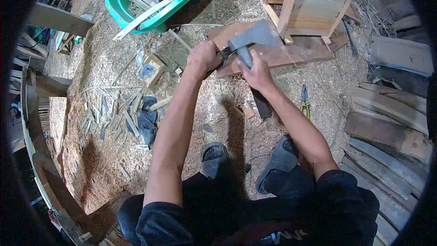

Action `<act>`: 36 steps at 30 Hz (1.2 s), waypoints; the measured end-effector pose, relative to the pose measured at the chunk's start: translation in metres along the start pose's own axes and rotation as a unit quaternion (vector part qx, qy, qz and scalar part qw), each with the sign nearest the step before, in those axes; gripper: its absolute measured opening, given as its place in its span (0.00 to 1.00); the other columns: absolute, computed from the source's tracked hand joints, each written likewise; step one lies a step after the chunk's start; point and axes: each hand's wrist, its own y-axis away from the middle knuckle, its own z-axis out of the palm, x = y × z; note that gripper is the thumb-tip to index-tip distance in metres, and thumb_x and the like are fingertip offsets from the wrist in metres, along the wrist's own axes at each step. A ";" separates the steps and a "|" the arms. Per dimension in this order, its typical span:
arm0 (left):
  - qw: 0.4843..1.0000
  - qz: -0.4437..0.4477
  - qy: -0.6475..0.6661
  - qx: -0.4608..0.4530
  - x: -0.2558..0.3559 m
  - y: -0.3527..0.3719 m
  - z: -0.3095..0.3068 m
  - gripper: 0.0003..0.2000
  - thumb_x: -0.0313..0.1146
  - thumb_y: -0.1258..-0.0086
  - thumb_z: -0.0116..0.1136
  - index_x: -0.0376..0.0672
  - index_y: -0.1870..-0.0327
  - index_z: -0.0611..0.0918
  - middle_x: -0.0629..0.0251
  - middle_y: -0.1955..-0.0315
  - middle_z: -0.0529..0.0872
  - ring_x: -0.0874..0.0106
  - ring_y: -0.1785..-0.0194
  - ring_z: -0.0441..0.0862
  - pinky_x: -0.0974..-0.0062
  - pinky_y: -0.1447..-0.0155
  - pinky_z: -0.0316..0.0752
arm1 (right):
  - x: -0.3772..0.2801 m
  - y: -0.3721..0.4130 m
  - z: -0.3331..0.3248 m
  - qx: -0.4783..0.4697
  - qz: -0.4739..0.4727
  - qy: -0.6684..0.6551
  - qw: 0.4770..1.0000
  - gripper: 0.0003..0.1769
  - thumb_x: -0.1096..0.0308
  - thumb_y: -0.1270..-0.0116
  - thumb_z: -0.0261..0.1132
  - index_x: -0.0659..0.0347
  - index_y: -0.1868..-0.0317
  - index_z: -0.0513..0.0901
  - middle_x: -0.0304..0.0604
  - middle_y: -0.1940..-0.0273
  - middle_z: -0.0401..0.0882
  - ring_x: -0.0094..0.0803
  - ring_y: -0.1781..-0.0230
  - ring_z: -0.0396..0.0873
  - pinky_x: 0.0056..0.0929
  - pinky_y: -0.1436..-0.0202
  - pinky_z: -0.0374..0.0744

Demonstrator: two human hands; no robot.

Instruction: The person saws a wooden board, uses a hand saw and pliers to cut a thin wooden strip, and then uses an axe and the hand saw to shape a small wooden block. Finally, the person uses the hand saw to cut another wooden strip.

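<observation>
My right hand (258, 72) is closed around the handle of an axe (257, 35), near the head. The grey axe head is raised in front of me, its broad blade out to the right. A dark length (261, 104) shows below that hand, apparently the lower handle. My left hand (204, 57) is a closed fist just left of the axe head. Something dark (224, 54) sticks out of it towards the head, but I cannot make out its kind. Under the axe lies a flat reddish-brown board (305, 53) on the ground.
Pliers (305, 102) with yellow-edged handles lie right of my feet. A green tub (157, 20) of wood scraps stands ahead left, a wooden frame (317, 11) ahead right. Split sticks (132, 111), a dark cloth (148, 120) and a wood block (151, 69) lie left. Stacked planks (389, 127) line the right.
</observation>
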 end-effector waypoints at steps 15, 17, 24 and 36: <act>1.000 0.009 0.007 -0.013 0.004 0.010 -0.009 0.11 0.36 0.41 0.60 0.42 0.63 0.89 0.45 0.65 0.88 0.49 0.59 0.87 0.54 0.50 0.81 | 0.001 -0.004 -0.010 -0.013 -0.024 0.019 0.999 0.18 0.62 0.35 0.69 0.66 0.53 0.75 0.61 0.65 0.82 0.59 0.61 0.83 0.48 0.60 0.78; 1.000 0.014 -0.005 -0.010 0.006 0.012 -0.007 0.11 0.36 0.41 0.60 0.42 0.63 0.89 0.45 0.64 0.88 0.48 0.59 0.87 0.54 0.50 0.81 | 0.004 0.000 -0.006 -0.016 -0.041 0.004 0.999 0.18 0.61 0.35 0.69 0.66 0.55 0.76 0.58 0.66 0.81 0.54 0.63 0.82 0.46 0.60 0.77; 1.000 0.012 0.015 0.009 0.004 0.007 -0.005 0.10 0.34 0.46 0.61 0.38 0.67 0.88 0.46 0.64 0.88 0.50 0.57 0.87 0.57 0.50 0.82 | 0.003 -0.006 -0.009 -0.006 -0.050 0.008 0.999 0.19 0.57 0.34 0.69 0.65 0.56 0.77 0.54 0.68 0.80 0.50 0.64 0.80 0.45 0.59 0.76; 0.998 0.048 -0.026 0.001 0.001 0.001 0.005 0.13 0.41 0.40 0.61 0.44 0.62 0.89 0.49 0.67 0.88 0.50 0.62 0.87 0.56 0.53 0.82 | 0.006 -0.001 -0.007 -0.023 -0.075 0.027 0.997 0.20 0.58 0.35 0.68 0.64 0.53 0.74 0.62 0.68 0.81 0.63 0.62 0.81 0.53 0.59 0.77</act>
